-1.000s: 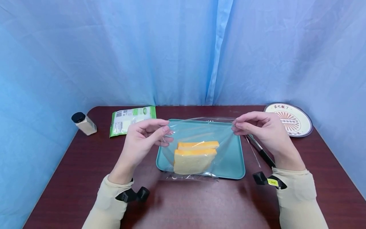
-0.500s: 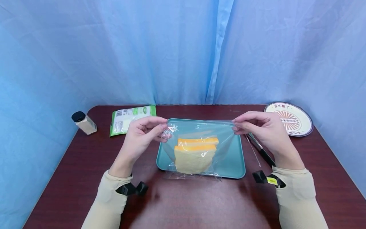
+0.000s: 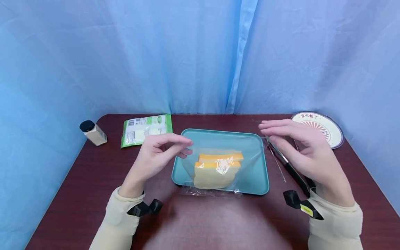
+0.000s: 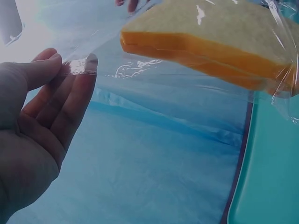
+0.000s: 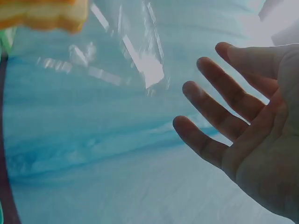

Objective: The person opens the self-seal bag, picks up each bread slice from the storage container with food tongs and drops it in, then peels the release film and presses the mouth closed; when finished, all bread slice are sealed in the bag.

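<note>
Two slices of bread (image 3: pixel 215 177) with orange-yellow crusts stand inside a clear plastic bag (image 3: pixel 250 158), over the front part of a teal tray (image 3: pixel 263 184). My left hand (image 3: pixel 157 158) pinches the bag's upper left corner between thumb and fingers; the left wrist view shows the film (image 4: pixel 81 67) at the fingertips. To the right of the bag's opposite corner is my right hand (image 3: pixel 304 151), its fingers spread and holding nothing. In the right wrist view those fingers (image 5: pixel 203 140) are apart from the shiny film.
A black-lidded jar (image 3: pixel 93 133) stands far left, beside a green and white packet (image 3: pixel 132 133). Right of the tray lie a black-handled utensil (image 3: pixel 295 175) and a thin strand (image 3: pixel 279 166). A patterned plate (image 3: pixel 335 133) is at the back right, partly behind my right hand.
My right hand has let go of the bag's right corner, spread its fingers and moved slightly right. The left hand keeps its pinch and has shifted slightly right and down.
</note>
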A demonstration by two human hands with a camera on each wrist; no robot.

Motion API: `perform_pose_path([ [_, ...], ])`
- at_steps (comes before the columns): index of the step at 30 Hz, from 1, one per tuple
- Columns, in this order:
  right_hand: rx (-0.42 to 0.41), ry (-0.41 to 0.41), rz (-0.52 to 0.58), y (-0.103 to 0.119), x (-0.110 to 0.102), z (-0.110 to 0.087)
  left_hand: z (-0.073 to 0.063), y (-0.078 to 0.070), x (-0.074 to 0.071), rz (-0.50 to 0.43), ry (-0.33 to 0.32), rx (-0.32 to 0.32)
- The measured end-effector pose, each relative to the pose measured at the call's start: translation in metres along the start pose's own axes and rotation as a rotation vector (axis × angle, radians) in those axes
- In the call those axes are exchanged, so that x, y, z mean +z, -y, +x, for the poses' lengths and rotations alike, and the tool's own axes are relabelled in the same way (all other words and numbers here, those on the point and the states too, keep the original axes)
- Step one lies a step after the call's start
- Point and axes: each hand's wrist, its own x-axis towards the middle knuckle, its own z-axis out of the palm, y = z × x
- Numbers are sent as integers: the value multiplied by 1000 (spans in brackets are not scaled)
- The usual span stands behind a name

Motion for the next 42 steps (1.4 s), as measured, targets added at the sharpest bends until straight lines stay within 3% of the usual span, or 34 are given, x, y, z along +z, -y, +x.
perform_pose_path([
  [4, -46, 60, -6, 16, 16, 11, 2, -1, 2, 36, 63, 93],
  [10, 69, 189, -98, 26, 46, 19, 2, 2, -1, 58, 132, 165],
  [13, 99, 196, -146, 25, 56, 24, 2, 4, -3, 84, 152, 186],
  [19, 42, 206, -158, 20, 77, 34, 0, 4, -3, 140, 179, 198],
  [23, 50, 236, -163, 20, 83, 36, 0, 2, -2, 145, 173, 221],
  [33, 47, 233, -123, 21, 88, 35, 4, 3, -1, 40, 161, 324],
  [37, 72, 223, -127, 21, 91, 35, 4, 4, -2, 5, 146, 281],
  [42, 97, 203, -141, 22, 94, 35, -2, 3, -5, -27, 94, 86],
])
